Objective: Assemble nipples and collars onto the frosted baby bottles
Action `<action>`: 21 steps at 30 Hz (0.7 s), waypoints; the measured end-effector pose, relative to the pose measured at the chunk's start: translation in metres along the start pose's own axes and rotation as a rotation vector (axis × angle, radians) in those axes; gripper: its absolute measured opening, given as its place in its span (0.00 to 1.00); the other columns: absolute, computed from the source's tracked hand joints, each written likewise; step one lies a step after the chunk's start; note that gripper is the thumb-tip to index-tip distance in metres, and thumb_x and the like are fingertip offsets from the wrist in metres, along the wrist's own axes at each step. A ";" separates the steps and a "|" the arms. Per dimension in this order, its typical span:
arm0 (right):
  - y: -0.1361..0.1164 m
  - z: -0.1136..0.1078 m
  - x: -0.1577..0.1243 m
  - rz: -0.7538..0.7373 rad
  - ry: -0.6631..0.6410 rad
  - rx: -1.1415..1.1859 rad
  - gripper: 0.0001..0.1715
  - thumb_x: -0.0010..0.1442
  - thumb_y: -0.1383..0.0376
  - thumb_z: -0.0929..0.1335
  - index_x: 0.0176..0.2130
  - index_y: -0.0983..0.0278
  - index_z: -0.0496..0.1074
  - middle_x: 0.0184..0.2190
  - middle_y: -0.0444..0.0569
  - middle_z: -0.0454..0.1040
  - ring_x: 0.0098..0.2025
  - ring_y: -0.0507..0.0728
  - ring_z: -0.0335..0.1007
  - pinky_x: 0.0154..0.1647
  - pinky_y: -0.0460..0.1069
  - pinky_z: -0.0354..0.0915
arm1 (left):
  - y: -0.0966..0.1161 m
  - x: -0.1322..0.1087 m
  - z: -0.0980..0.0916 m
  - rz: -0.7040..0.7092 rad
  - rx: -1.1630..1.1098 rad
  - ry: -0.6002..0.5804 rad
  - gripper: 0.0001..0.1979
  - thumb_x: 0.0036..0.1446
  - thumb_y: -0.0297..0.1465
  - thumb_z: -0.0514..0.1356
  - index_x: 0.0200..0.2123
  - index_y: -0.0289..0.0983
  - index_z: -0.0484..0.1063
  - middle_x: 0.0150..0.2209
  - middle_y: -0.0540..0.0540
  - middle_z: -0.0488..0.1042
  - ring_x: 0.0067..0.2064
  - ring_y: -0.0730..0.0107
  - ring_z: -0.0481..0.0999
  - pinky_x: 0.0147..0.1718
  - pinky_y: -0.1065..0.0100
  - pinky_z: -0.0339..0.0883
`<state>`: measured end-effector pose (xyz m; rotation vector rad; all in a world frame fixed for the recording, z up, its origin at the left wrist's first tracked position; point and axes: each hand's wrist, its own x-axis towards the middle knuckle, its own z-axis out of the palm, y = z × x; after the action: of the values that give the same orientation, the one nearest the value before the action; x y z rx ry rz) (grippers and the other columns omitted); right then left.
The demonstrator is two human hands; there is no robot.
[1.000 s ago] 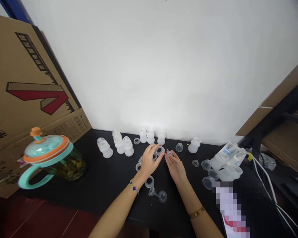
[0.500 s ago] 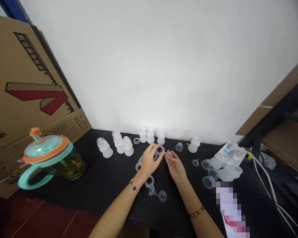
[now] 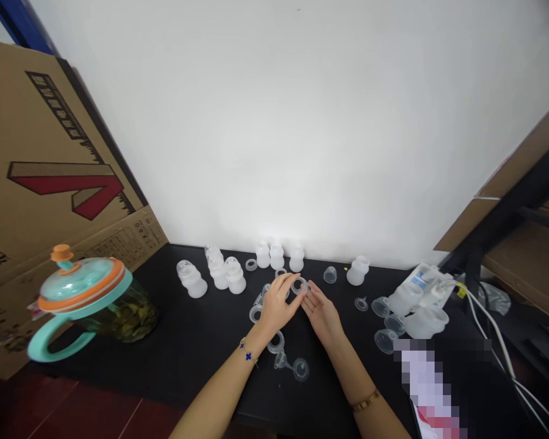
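Note:
In the middle of the black table, my left hand [image 3: 278, 306] grips a translucent bottle collar ring [image 3: 299, 285] between thumb and fingers. My right hand [image 3: 322, 314] meets it from the right, palm turned up, its fingertips at the ring's edge. A small clear nipple is at those fingertips, mostly hidden by the fingers and the ring. Under and beside my left hand lie more collar rings [image 3: 255, 313], some partly covered. Closer to me, another ring [image 3: 276, 341] lies near two clear nipples [image 3: 301, 369].
Capped bottles [image 3: 192, 279] stand left; uncapped white bottles [image 3: 296, 257] line the wall, one bottle [image 3: 357, 271] farther right. A clear cap [image 3: 330, 275] lies behind my right hand. Bottles, caps and cables [image 3: 489, 329] crowd the right. A lidded pitcher [image 3: 119, 314] stands left beside a cardboard box [image 3: 50, 134].
My left hand has picked up the collar ring from the table and brought it to my right fingertips. The small clear nipple in my right hand is now largely hidden behind the ring.

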<state>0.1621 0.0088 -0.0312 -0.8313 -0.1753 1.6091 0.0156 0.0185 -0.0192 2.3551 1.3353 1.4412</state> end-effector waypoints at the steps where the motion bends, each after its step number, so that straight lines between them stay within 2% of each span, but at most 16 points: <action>1: 0.001 0.000 0.000 0.000 -0.002 -0.005 0.16 0.60 0.74 0.68 0.48 0.63 0.77 0.41 0.52 0.84 0.43 0.55 0.82 0.47 0.48 0.77 | 0.000 0.000 0.000 0.007 -0.002 -0.004 0.19 0.65 0.36 0.61 0.58 0.41 0.71 0.53 0.41 0.75 0.54 0.58 0.76 0.53 0.58 0.74; 9: 0.003 0.000 0.001 0.022 -0.051 -0.043 0.14 0.57 0.75 0.70 0.43 0.65 0.78 0.39 0.52 0.84 0.42 0.55 0.82 0.47 0.48 0.76 | 0.001 0.001 0.000 0.023 0.019 -0.033 0.20 0.64 0.37 0.62 0.58 0.42 0.71 0.52 0.42 0.75 0.54 0.58 0.76 0.53 0.57 0.74; 13: 0.002 0.002 0.000 0.059 -0.059 -0.016 0.11 0.62 0.72 0.67 0.42 0.66 0.79 0.40 0.53 0.84 0.42 0.56 0.82 0.46 0.49 0.76 | -0.001 0.000 0.001 0.026 0.016 -0.079 0.20 0.64 0.35 0.62 0.58 0.43 0.70 0.52 0.42 0.75 0.53 0.57 0.75 0.52 0.56 0.73; 17: -0.001 0.007 -0.003 0.086 -0.039 0.001 0.13 0.67 0.69 0.63 0.40 0.66 0.79 0.39 0.53 0.84 0.40 0.55 0.82 0.46 0.50 0.76 | -0.004 -0.001 0.004 0.018 0.026 -0.130 0.20 0.63 0.33 0.63 0.58 0.41 0.70 0.51 0.41 0.75 0.53 0.56 0.75 0.52 0.55 0.73; 21: -0.003 0.010 -0.005 0.097 -0.044 -0.009 0.13 0.68 0.68 0.64 0.39 0.66 0.78 0.37 0.52 0.84 0.39 0.56 0.82 0.47 0.51 0.76 | -0.007 -0.002 0.007 0.006 0.017 -0.174 0.20 0.62 0.33 0.63 0.57 0.41 0.71 0.51 0.42 0.75 0.53 0.56 0.75 0.52 0.54 0.73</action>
<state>0.1586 0.0083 -0.0201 -0.8225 -0.1760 1.7194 0.0163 0.0239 -0.0272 2.4320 1.3021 1.1987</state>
